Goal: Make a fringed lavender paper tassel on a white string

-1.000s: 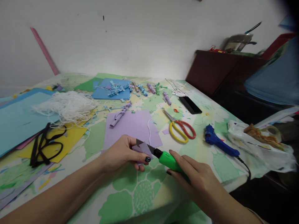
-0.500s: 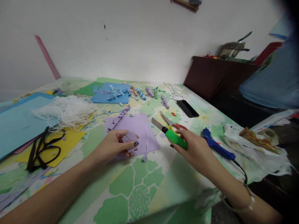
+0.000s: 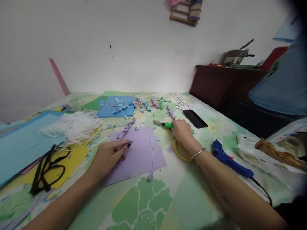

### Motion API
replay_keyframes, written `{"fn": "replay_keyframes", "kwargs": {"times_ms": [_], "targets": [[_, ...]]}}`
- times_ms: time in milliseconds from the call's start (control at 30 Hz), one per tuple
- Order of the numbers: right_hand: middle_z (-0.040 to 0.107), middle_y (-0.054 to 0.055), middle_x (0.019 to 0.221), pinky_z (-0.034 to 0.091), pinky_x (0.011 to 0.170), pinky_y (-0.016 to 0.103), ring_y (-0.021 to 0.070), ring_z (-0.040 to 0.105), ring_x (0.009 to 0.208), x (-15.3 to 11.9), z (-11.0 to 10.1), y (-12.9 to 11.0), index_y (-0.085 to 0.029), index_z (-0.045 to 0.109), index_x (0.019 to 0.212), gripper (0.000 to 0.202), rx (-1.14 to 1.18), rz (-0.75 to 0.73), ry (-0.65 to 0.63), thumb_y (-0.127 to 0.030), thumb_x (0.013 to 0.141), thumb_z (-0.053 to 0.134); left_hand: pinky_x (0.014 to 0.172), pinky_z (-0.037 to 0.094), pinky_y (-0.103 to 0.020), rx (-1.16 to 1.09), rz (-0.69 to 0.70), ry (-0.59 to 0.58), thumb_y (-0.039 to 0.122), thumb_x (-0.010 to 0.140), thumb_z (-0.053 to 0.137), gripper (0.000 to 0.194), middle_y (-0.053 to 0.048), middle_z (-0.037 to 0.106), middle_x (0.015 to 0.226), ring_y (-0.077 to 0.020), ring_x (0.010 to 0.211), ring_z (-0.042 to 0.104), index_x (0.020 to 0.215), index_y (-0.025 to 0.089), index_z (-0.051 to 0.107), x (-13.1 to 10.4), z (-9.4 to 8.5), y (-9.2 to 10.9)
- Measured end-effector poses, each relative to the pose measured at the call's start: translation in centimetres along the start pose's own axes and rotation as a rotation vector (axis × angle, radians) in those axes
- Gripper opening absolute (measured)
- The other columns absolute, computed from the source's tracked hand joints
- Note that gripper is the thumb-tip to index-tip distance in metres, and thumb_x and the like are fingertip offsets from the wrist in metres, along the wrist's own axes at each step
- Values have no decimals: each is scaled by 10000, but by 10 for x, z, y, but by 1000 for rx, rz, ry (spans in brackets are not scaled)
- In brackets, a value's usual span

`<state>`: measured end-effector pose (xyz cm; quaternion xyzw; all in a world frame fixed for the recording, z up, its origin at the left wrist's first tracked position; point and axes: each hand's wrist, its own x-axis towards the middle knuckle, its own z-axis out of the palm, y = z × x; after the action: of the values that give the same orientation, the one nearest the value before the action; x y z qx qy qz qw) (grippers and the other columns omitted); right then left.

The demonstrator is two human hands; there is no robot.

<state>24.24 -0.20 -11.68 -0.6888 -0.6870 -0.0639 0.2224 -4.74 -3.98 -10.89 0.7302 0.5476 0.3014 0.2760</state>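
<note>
My left hand pinches a small purple piece of sheet over a larger purple sheet. A white cord with a purple end lies across that sheet. My right hand is closed around scissors; their yellow handle loop shows below the palm, and the blades are hidden. Close against these fingers, a green utility knife has its blade out to the left, its body partly covered by my hand. A purple rolled stick rests at the sheet's far edge.
A blue glue gun and plastic bag lie right, a black phone behind my right hand. White cord, black glasses and light-blue sheets lie left. Curled paper pieces cover a blue sheet.
My right hand has lowered the utility knife toward the table and closed on the scissors. My left hand has tilted the small purple piece nearly edge-on. The view has tipped upward.
</note>
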Motion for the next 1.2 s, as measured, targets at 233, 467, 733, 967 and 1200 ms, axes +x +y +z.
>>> {"fn": "replay_keyframes", "kwargs": {"times_ms": [233, 467, 733, 967, 1200], "targets": [[653, 107, 1014, 440, 907, 410, 244, 548, 1031, -26, -11, -39, -147, 667, 921, 143, 384, -201, -115, -138, 900, 527, 910, 521, -329, 475, 495, 239, 215, 873, 530, 323, -68, 665, 1236, -227, 1062, 669, 1158, 232, 681, -6, 11, -18], [602, -26, 613, 405, 487, 186, 80, 529, 523, -65, -5, -86, -159, 621, 734, 199, 1002, -168, -568, -267, 889, 560, 566, 528, -300, 763, 933, 460, 105, 842, 538, 252, -132, 750, 1028, -214, 730, 731, 1060, 122, 665, -11, 24, -7], [588, -13, 567, 304, 373, 181, 53, 446, 373, -67, -3, -93, -149, 543, 625, 161, 1450, 216, -790, -183, 781, 554, 617, 510, -287, 771, 926, 529, 121, 855, 554, 194, -109, 762, 960, -209, 740, 722, 1022, 131, 653, -14, 21, -4], [600, -14, 568, 255, 378, 193, 48, 444, 363, -65, -1, -86, -133, 628, 685, 129, 1444, 246, -624, -170, 765, 533, 561, 454, -317, 700, 219, 276, 225, 868, 466, 262, -90, 759, 855, -239, 644, 686, 932, 162, 712, -8, 17, -5], [586, -27, 557, 270, 380, 176, 40, 431, 375, -69, 1, -86, -153, 592, 680, 168, 1418, 180, -597, -170, 811, 487, 452, 401, -233, -238, -84, 126, 493, 842, 529, 365, -48, 707, 842, -121, 522, 537, 969, 177, 659, -9, 19, 10]]}}
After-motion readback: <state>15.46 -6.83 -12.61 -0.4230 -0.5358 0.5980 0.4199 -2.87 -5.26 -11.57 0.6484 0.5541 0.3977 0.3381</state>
